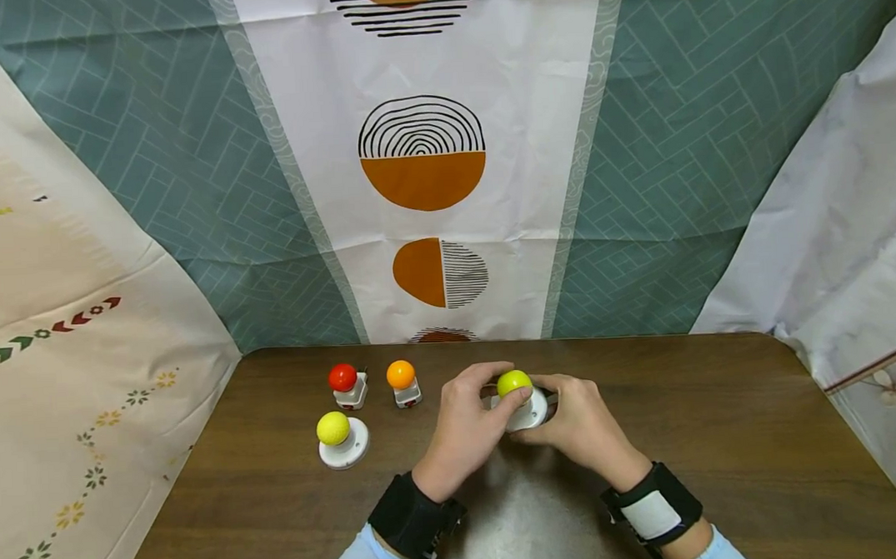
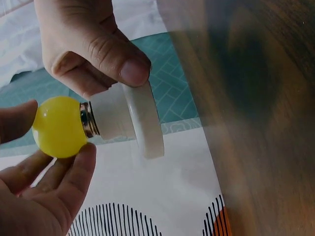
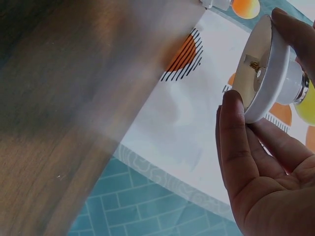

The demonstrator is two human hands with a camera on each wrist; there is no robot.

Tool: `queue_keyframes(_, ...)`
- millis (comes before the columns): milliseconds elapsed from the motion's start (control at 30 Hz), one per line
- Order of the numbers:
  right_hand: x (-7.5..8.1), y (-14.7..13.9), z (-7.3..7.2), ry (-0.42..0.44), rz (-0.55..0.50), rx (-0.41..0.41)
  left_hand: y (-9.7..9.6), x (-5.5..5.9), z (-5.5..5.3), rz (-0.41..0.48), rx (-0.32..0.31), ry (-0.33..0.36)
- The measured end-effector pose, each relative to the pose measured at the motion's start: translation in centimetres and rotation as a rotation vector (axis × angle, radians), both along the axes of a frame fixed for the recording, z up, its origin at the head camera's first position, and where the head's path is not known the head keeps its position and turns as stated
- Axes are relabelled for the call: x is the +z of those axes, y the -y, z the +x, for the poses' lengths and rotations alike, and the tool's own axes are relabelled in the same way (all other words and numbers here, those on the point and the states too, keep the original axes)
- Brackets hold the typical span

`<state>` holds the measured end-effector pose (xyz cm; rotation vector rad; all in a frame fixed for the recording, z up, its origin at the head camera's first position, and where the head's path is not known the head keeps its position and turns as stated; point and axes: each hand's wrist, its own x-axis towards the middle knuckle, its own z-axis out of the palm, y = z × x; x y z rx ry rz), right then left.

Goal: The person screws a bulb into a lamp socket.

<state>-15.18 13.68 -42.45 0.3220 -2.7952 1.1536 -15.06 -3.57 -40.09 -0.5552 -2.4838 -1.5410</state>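
Above the table, my left hand (image 1: 463, 425) holds a yellow round light bulb (image 2: 59, 127) between thumb and fingers. The bulb's metal screw collar (image 2: 88, 119) shows at the mouth of a white round lamp holder (image 2: 112, 113). My right hand (image 1: 585, 424) grips that holder by the rim of its wide base, thumb on one side and fingers on the other. In the right wrist view the hollow underside (image 3: 256, 69) of the base faces the camera, with a small brass-coloured contact inside. Bulb and holder are lined up on one axis, tilted off upright.
Left on the wooden table (image 1: 263, 504) stand a red bulb (image 1: 342, 377) and an orange bulb (image 1: 400, 374), each in a small white holder. In front of them another yellow bulb (image 1: 333, 428) sits on a round white base (image 1: 346, 451). A patterned cloth (image 1: 540, 142) hangs behind the table.
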Motion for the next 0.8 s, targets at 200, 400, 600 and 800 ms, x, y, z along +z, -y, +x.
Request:
queue_keyframes(200,-0.03,-0.01,0.02,-0.006,0.011,0.000,0.35,0.20,-0.06,-0.025,-0.081,0.021)
queue_keyframes(400,-0.08,-0.07,0.08,-0.002,0.000,-0.009,0.11,0.25,-0.04,-0.039,-0.073,0.039)
queue_keyframes(600,-0.27,0.12,0.36,-0.031,0.017,-0.017,-0.09,0.11,0.22,-0.030,-0.012,0.015)
queue_keyframes(800,-0.45,0.43,0.97,-0.052,0.028,-0.025,0.40,0.06,0.63,-0.027,-0.041,0.010)
